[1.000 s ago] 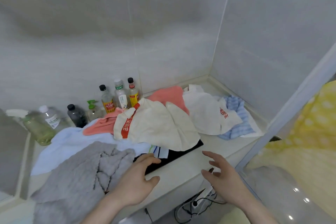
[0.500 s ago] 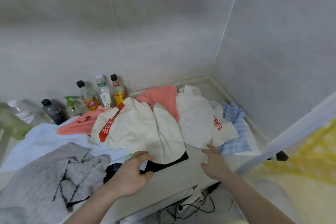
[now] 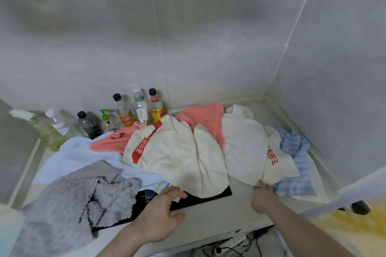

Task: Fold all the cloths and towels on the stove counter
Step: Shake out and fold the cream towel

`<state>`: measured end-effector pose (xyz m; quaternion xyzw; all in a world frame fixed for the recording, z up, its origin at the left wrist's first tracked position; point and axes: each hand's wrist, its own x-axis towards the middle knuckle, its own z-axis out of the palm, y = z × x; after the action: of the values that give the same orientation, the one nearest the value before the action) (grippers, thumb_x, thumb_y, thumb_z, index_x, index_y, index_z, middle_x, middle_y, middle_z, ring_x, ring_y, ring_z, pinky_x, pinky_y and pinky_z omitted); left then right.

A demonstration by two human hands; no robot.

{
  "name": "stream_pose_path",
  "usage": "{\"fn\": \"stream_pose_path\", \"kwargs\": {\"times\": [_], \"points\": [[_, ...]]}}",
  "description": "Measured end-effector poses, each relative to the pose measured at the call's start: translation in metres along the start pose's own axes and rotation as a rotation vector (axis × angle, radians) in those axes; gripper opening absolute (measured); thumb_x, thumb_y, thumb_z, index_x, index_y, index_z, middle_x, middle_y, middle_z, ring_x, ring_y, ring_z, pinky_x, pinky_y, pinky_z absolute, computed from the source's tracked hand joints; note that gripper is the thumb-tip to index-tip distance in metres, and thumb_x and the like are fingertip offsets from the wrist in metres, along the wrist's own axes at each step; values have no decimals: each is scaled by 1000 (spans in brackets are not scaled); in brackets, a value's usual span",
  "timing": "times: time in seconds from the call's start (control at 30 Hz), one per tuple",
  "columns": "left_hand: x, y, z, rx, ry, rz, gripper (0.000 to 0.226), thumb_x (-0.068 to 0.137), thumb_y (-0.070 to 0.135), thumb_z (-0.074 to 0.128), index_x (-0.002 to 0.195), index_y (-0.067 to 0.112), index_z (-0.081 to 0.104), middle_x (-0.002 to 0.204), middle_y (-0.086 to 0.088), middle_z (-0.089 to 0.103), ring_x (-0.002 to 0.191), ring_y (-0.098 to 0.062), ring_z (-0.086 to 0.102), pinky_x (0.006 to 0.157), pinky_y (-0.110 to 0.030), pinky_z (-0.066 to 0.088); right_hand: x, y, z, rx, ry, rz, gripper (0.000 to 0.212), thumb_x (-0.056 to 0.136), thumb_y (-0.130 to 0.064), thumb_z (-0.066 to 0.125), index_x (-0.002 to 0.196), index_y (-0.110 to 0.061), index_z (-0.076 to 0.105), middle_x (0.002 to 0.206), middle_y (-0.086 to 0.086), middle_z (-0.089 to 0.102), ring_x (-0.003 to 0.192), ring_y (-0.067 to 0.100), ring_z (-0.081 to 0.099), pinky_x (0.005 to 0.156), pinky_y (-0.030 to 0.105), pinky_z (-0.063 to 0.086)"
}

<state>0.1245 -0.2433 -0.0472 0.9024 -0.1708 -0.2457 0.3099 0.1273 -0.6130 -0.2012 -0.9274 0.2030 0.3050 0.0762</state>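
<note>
Grey tiled walls corner the tabletop point(image 3: 211, 213), where unfolded cloths point(image 3: 177, 152) bury the stove point(image 3: 200, 200); our left hand point(image 3: 160, 215) hovers relaxed, empty, over its near edge, our right hand point(image 3: 264, 196) fingers the white towel point(image 3: 248, 148) beside it, probably to lift it first.

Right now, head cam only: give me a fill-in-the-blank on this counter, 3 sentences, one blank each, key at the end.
1. The right hand touches the near edge of the cream cloth printed with ____ characters.
2. The blue striped cloth lies nearest the ____ wall.
3. The grey towel partly covers the ____ end of the black cooktop, as the person sees it.

Missing words: red; right; left
</note>
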Motion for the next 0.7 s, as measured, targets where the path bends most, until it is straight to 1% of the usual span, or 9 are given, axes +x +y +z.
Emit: {"fn": "stream_pose_path", "kwargs": {"times": [0.1,0.17,0.23,0.3,0.4,0.47,0.53,0.57,0.7], "points": [[0,-4,1,9,2,-5,40,88,32,65,123,46,52,134,29,39,128,14,37,97,6,19,2,1,-4,-15,31,15,67,95,-19,44,158,-13,21,166,3,13,151,33,15,123,45,22],[1,-5,1,-2,11,-1,40,85,34,64,119,49,51,133,33,39,132,13,37,106,-4,27,7,5,-12,-9,97,-7,61,94,-17,45,153,-17,30,159,5,30,146,33,28,119,42,28],[2,-5,0,-21,21,1,40,85,34,64,118,52,50,130,39,37,126,17,40,107,-9,32,14,14,-23,120,232,-56,47,91,-21,48,138,-28,46,140,7,53,130,32,48,105,38,42],[4,-1,-1,-30,30,13,40,87,33,65,119,51,51,129,39,37,117,22,41,99,-4,33,17,20,-39,317,404,-113,37,89,-25,55,123,-39,55,122,6,65,115,32,61,93,37,49],[9,7,1,-34,23,34,41,89,34,64,127,46,54,130,38,38,115,21,42,95,-1,32,15,23,-80,671,717,-138,26,90,-3,65,113,-12,73,111,10,73,104,31,68,90,37,52],[12,16,3,-31,12,58,42,90,33,64,130,42,55,130,37,38,114,22,41,94,0,33,5,17,-116,787,825,-162,24,90,3,63,108,-9,74,104,10,74,97,31,69,86,28,51],[17,27,4,-19,-4,96,43,91,31,63,132,38,55,129,36,37,110,28,38,91,4,31,-3,11,-151,852,860,-210,22,89,5,62,102,-11,71,93,4,70,85,22,65,74,5,42],[19,32,4,-17,-10,111,43,92,30,63,133,37,55,129,36,37,108,29,39,89,6,30,-8,7,-167,866,871,-214,22,88,5,63,100,-12,70,88,2,67,79,17,61,68,1,38],[24,46,5,-30,2,145,44,90,34,64,133,39,55,133,35,39,113,17,46,87,5,31,-13,4,-194,756,704,-237,27,82,4,64,88,-20,73,85,2,70,77,21,64,57,7,42]]}}
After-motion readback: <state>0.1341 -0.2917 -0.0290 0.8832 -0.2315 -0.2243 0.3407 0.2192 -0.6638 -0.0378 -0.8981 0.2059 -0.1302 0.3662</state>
